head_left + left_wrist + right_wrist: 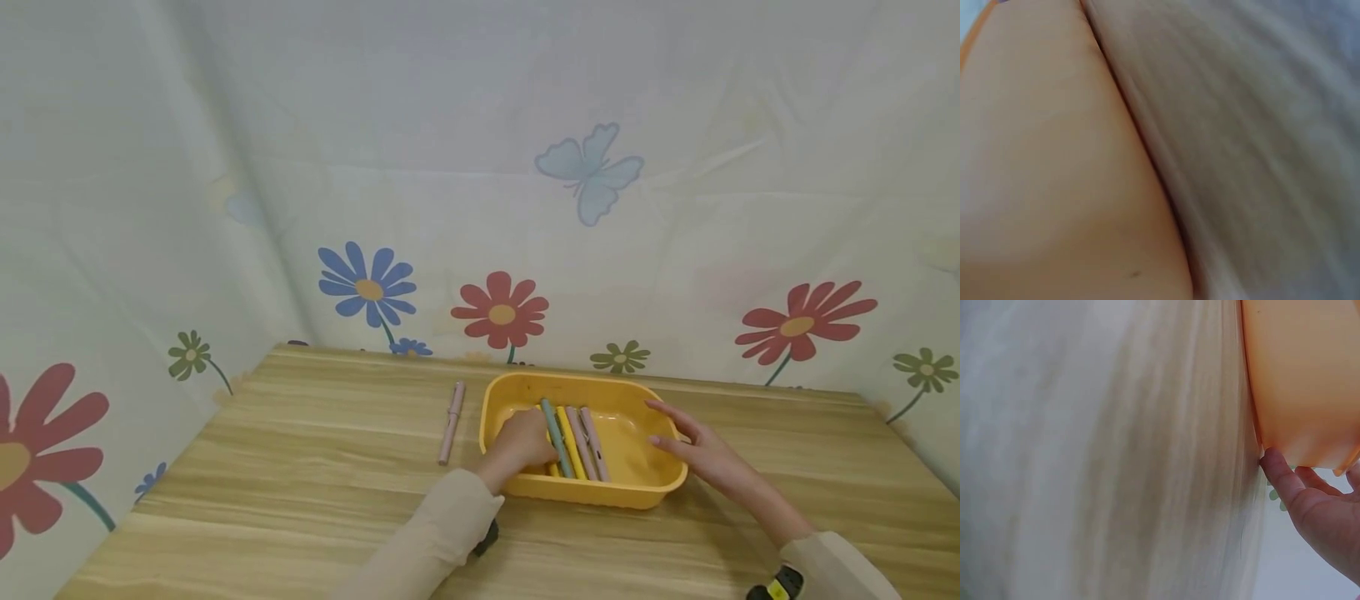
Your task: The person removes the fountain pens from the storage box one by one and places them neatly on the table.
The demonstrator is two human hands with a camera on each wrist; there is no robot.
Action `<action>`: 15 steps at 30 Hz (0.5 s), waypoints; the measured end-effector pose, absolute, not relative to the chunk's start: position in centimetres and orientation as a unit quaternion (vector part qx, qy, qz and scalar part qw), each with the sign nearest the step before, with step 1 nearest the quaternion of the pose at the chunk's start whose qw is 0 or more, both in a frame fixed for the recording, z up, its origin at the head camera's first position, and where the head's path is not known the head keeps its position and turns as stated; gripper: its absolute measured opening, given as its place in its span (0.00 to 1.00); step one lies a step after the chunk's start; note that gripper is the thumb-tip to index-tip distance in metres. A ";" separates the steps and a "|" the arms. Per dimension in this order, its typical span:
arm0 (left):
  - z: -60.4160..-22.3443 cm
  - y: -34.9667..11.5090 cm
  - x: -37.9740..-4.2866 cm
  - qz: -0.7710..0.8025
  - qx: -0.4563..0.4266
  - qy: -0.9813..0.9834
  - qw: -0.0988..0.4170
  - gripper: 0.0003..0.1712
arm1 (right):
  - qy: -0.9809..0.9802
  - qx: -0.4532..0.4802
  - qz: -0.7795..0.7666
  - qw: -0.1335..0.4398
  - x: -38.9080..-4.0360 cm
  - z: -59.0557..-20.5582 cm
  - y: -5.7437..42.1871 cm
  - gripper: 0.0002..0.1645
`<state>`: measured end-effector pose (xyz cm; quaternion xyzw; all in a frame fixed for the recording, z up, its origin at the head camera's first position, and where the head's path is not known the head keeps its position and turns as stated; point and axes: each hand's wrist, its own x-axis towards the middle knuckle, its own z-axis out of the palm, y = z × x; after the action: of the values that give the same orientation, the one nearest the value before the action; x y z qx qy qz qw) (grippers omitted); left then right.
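In the head view, a yellow plastic basket point(570, 493) holds several slim pens lying side by side. My left hand point(522, 440) reaches over its near left side, fingers curled down at the left end of the row, round a yellow pen point(553, 470) that peeks out beneath; its fingertips are hidden. Beside it lie a green pen point(557, 437), another yellow pen point(572, 442) and two pale pink pens point(595, 443). At the basket's right end, my right hand point(712, 460) rests with extended fingers over the rim. The right wrist view shows fingers point(1285, 475) against the basket's outer wall point(1304, 381).
A single pale pink pen point(452, 423) lies on the wood-grain table point(337, 450), left of the basket. Behind the table hangs a pale curtain point(435, 200) printed with flowers and a butterfly. The left wrist view is filled by the basket's wall point(1066, 150) and blurred tabletop.
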<state>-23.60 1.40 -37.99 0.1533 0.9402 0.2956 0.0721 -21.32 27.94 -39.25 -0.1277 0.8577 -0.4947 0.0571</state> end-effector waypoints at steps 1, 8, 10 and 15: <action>-38.0 1.5 -23.6 0.292 0.155 0.941 0.074 0.21 | 0.857 -0.129 -0.496 0.057 -21.3 -39.3 27.9 0.35; -38.3 1.7 -23.8 0.285 0.160 0.941 0.089 0.22 | 0.858 -0.130 -0.494 0.053 -21.3 -39.4 28.0 0.36; -38.3 1.7 -23.8 0.282 0.159 0.942 0.092 0.22 | 0.861 -0.126 -0.489 0.052 -21.4 -39.3 28.1 0.36; -38.3 1.8 -23.8 0.259 0.145 0.951 0.085 0.20 | 0.859 -0.127 -0.492 0.059 -21.4 -39.3 28.0 0.36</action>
<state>-23.81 1.81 -38.32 0.1455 0.9512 0.2588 0.0847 -21.42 28.01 -39.31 -0.1273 0.8592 -0.4919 0.0595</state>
